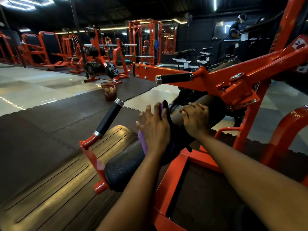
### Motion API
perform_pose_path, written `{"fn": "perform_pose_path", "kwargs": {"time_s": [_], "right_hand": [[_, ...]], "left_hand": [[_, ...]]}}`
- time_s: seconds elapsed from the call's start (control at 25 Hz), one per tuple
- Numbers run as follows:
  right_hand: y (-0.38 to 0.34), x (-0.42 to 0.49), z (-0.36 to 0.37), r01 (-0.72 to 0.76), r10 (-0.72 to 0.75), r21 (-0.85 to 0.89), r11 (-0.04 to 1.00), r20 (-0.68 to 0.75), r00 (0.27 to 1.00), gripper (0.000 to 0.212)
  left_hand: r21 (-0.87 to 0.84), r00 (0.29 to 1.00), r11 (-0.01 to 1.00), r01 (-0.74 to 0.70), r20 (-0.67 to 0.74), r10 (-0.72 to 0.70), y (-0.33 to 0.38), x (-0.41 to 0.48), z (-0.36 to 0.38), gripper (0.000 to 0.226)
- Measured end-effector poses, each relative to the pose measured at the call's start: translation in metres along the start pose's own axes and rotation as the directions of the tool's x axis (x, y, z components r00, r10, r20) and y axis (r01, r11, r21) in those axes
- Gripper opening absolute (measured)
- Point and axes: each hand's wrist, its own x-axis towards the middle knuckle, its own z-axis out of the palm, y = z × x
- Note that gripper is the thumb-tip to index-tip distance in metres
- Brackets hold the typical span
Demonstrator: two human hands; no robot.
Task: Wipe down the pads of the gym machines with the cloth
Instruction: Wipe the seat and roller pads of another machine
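Pressing a purple fabric cloth (142,142) against the black cylindrical roller pad (123,167) at frame centre, the left hand (155,129) is lying flat with its fingers spread and straight. The cloth is sitting on the pad's upper curve, mostly covered by that hand. The right hand (195,121) is resting on the same pad just to the right, fingers close together and lightly bent. A black foam handle (108,119) on the red steel frame (173,174) is angling up at left of centre.
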Motion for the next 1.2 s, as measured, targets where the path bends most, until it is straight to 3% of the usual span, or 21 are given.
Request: {"fn": "perform_pose_path", "kwargs": {"time_s": [0.08,0.16,0.24,0.4,0.52,0.96,1.2], "right_hand": [[0.001,-0.001,0.001,0.006,-0.006,0.007,1.000,0.000,1.000,0.036],[0.003,-0.001,0.001,0.006,-0.005,0.028,1.000,-0.005,1.000,0.040],[0.004,-0.003,0.002,0.004,-0.003,0.042,0.999,-0.018,1.000,0.041],[0.002,-0.004,0.002,0.001,-0.001,0.039,0.999,-0.014,1.000,0.040],[0.002,-0.003,0.002,-0.017,0.017,0.030,0.999,-0.005,1.000,0.041],[0.003,-0.003,0.005,-0.049,0.050,-0.031,0.998,0.028,0.998,0.048],[-0.001,-0.005,0.003,-0.052,0.052,-0.012,0.999,0.004,0.999,0.043]], "left_hand": [[0.101,0.972,0.989,0.108,0.198,-0.126,0.005,0.007,0.009,0.068],[0.265,0.928,0.951,0.158,0.290,-0.235,0.005,0.000,0.022,0.081],[0.321,0.940,0.936,0.146,0.249,-0.233,0.008,-0.006,0.031,0.074],[0.313,0.993,0.949,0.032,0.102,-0.067,0.000,-0.010,0.031,0.045],[0.308,0.996,0.951,0.016,0.080,-0.043,-0.021,-0.016,0.021,0.038],[0.296,0.990,0.945,0.138,-0.044,-0.130,-0.138,-0.077,-0.045,0.042],[0.229,0.979,0.956,0.181,-0.137,-0.152,-0.141,-0.084,-0.056,0.044]]}}
